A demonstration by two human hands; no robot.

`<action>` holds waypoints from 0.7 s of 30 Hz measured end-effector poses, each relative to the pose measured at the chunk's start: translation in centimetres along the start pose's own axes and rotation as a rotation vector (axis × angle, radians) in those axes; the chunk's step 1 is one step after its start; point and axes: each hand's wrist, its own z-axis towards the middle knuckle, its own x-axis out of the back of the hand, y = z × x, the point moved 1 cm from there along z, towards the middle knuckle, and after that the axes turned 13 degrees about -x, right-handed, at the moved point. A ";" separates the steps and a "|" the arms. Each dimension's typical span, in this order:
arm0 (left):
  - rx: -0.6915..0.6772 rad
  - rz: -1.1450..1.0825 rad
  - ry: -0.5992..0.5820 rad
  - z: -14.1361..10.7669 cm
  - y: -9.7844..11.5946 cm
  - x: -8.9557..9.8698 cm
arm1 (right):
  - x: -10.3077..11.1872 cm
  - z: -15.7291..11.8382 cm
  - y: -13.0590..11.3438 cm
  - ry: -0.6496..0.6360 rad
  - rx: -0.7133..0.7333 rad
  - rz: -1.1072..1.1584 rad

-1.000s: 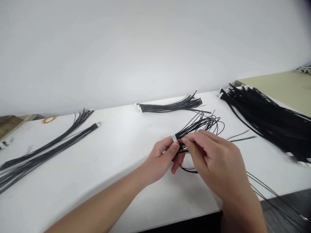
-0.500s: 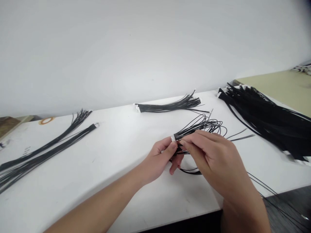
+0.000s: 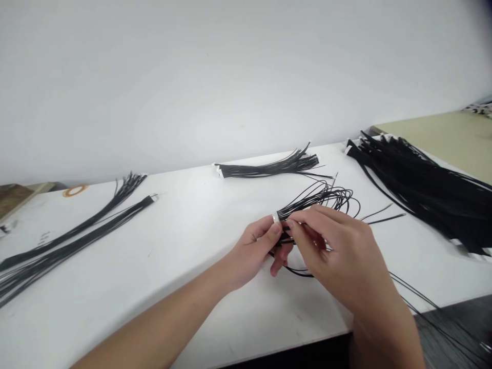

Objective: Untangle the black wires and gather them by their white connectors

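Note:
My left hand (image 3: 265, 243) is closed on a white connector (image 3: 275, 217), with the thumb pressed on its near side. Thin black wires (image 3: 326, 197) run from the connector and loop away to the right over the table. My right hand (image 3: 338, 246) pinches a black wire close to the connector, thumb and forefinger just right of the left thumb. The pinched tip itself is mostly hidden by the fingers. More wires hang below both hands, and a few trail past the right wrist over the table's front edge.
A bundle of black wires (image 3: 265, 170) with white connectors lies behind my hands. Two long wire bundles (image 3: 96, 225) stretch along the left, near an orange tape ring (image 3: 75, 190). A large pile of black wires (image 3: 426, 189) covers the right side. A wall rises behind the white table (image 3: 184, 215).
The right fingers have shifted slightly at the connector and their grip is a little more curled. Otherwise both hands and the wires stay nearly where they were.

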 end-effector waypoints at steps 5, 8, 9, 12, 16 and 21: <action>0.002 0.006 -0.004 0.0 0.0 0.1 | 0.0 -0.1 0.0 -0.024 -0.007 0.021; 0.012 0.012 -0.016 0.0 0.1 0.2 | 0.0 -0.1 0.0 -0.034 -0.015 0.074; 0.013 0.011 -0.018 0.0 0.1 0.2 | 0.0 -0.1 -0.1 -0.032 -0.018 0.088; 0.015 -0.001 -0.021 -0.1 0.1 0.2 | 0.0 -0.1 -0.2 -0.020 -0.026 0.109; 0.017 -0.012 -0.027 -0.1 0.1 0.3 | -0.1 -0.1 -0.2 -0.008 -0.028 0.105; 0.022 -0.008 -0.019 -0.1 0.1 0.3 | -0.1 -0.1 -0.2 0.002 -0.020 0.081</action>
